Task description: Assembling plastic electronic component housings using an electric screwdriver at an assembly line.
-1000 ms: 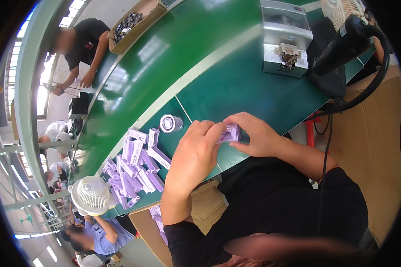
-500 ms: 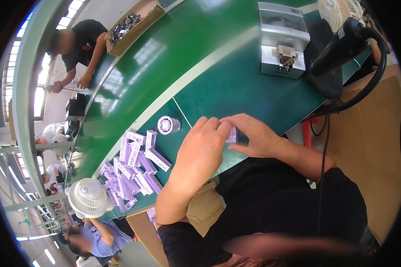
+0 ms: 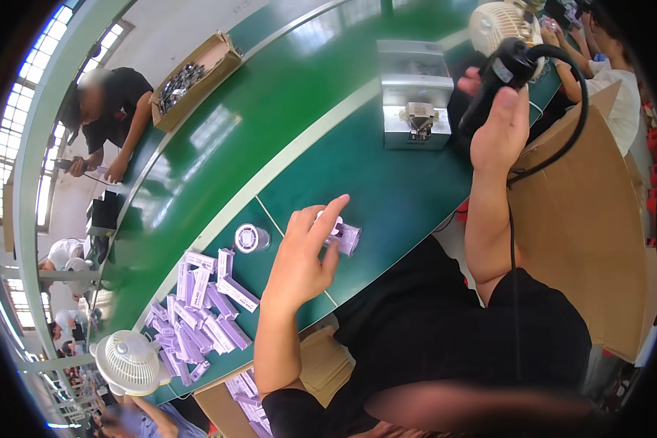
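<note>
My left hand [image 3: 305,252] holds a small pale purple plastic part [image 3: 345,236] down on the green table [image 3: 387,197], fingers curled over its left side. Up at the right, my right hand [image 3: 498,128] grips a black power screwdriver [image 3: 498,77] that hangs on a black cable [image 3: 562,146]. The tool is well above and to the right of the purple part. A grey metal screw feeder box [image 3: 415,95] stands on the table just left of the tool.
Several purple parts [image 3: 197,314] lie heaped at the table's left, beside a small round white reel [image 3: 251,238]. A white fan [image 3: 130,363] stands below them. A cardboard box of dark parts [image 3: 191,77] and another person [image 3: 106,117] are across the table. A brown carton [image 3: 584,241] is at my right.
My right hand has left the purple part and risen to the upper right, taking hold of the black screwdriver. My left hand stays on the part.
</note>
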The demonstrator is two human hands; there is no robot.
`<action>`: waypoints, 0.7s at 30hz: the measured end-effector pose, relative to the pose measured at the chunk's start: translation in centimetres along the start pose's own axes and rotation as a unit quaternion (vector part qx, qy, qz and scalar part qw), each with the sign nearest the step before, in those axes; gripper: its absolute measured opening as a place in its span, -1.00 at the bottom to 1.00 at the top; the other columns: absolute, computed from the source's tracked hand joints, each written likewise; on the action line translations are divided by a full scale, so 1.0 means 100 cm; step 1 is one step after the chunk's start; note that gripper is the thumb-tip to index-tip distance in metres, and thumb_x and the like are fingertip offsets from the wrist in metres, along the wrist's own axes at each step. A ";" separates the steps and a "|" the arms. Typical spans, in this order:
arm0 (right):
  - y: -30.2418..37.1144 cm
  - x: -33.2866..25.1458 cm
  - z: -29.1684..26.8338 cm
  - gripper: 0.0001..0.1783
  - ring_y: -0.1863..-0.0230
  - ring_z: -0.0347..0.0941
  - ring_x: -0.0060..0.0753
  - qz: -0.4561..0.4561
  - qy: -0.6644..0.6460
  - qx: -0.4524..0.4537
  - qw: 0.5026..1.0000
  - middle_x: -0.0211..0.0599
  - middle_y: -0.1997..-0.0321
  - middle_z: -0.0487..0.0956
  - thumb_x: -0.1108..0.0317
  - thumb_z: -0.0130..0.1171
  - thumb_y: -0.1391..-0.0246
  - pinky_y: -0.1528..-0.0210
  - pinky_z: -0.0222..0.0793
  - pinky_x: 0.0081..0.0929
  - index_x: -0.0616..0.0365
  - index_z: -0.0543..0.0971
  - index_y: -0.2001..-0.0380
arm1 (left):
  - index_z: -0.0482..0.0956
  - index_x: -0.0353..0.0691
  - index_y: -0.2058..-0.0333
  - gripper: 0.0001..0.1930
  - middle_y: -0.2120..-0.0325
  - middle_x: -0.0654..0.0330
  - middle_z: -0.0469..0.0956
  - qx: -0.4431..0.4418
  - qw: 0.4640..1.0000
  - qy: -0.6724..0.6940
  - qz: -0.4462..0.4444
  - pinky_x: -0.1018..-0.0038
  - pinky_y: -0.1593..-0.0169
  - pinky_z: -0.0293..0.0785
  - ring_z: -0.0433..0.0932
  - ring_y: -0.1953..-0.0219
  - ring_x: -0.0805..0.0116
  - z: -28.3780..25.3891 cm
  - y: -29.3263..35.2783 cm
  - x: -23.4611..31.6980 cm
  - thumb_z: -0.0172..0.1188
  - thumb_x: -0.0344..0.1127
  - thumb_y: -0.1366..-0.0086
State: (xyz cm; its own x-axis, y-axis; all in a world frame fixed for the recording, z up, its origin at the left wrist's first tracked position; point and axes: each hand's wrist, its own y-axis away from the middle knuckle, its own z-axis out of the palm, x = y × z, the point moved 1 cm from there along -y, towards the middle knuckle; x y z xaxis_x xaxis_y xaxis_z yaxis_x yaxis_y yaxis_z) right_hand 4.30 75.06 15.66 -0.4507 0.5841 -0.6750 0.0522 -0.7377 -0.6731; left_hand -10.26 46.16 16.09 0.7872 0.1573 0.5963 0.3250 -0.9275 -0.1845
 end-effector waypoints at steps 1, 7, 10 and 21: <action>-0.005 -0.001 -0.005 -0.50 0.21 0.60 -0.53 0.048 0.007 -0.007 0.999 -0.30 0.09 0.67 0.10 0.14 -0.47 0.06 0.50 -0.56 0.29 0.48 -0.22 | 0.46 -0.09 -0.36 -0.35 -0.04 0.03 0.59 -0.017 0.999 0.024 0.011 0.25 -0.13 0.51 0.54 -0.08 0.06 0.001 0.000 -0.004 0.27 -0.55 -0.27; -0.019 -0.037 0.011 -0.20 0.34 0.48 -0.49 0.019 -0.054 -0.075 0.996 -0.32 0.27 0.50 -0.26 0.14 -0.37 0.29 0.44 -0.49 0.41 0.49 -0.14 | 0.38 -0.19 -0.41 -0.49 -0.07 0.06 0.64 0.031 0.974 0.222 -0.015 0.37 -0.11 0.48 0.53 -0.05 0.24 0.019 0.006 -0.021 0.03 -0.19 -0.57; -0.031 -0.053 0.029 -0.24 0.42 0.48 -0.50 -0.036 -0.167 -0.080 0.982 -0.31 0.33 0.52 -0.22 0.18 -0.37 0.35 0.44 -0.52 0.42 0.53 -0.09 | 0.41 -0.23 -0.38 -0.51 -0.11 0.10 0.62 0.082 0.917 0.380 -0.085 0.39 -0.13 0.46 0.51 -0.08 0.34 0.037 0.007 -0.019 0.03 -0.19 -0.58; -0.044 -0.037 0.053 -0.09 0.47 0.48 -0.46 -0.057 -0.073 -0.157 0.983 -0.30 0.42 0.55 -0.40 0.25 -0.19 0.39 0.39 -0.52 0.45 0.58 0.02 | 0.52 -0.29 -0.25 -0.49 -0.10 0.12 0.62 0.043 0.879 0.456 -0.129 0.44 -0.20 0.38 0.51 -0.11 0.40 0.052 0.012 -0.036 -0.02 -0.02 -0.59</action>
State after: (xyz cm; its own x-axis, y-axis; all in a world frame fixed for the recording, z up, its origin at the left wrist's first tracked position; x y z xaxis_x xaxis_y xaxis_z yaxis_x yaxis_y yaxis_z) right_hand 0.96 74.36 22.71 -0.5920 0.5842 -0.5552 0.2570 -0.5160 -0.8171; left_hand -9.95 46.23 9.66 -0.0539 -0.0151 0.9984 0.4998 -0.8660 0.0139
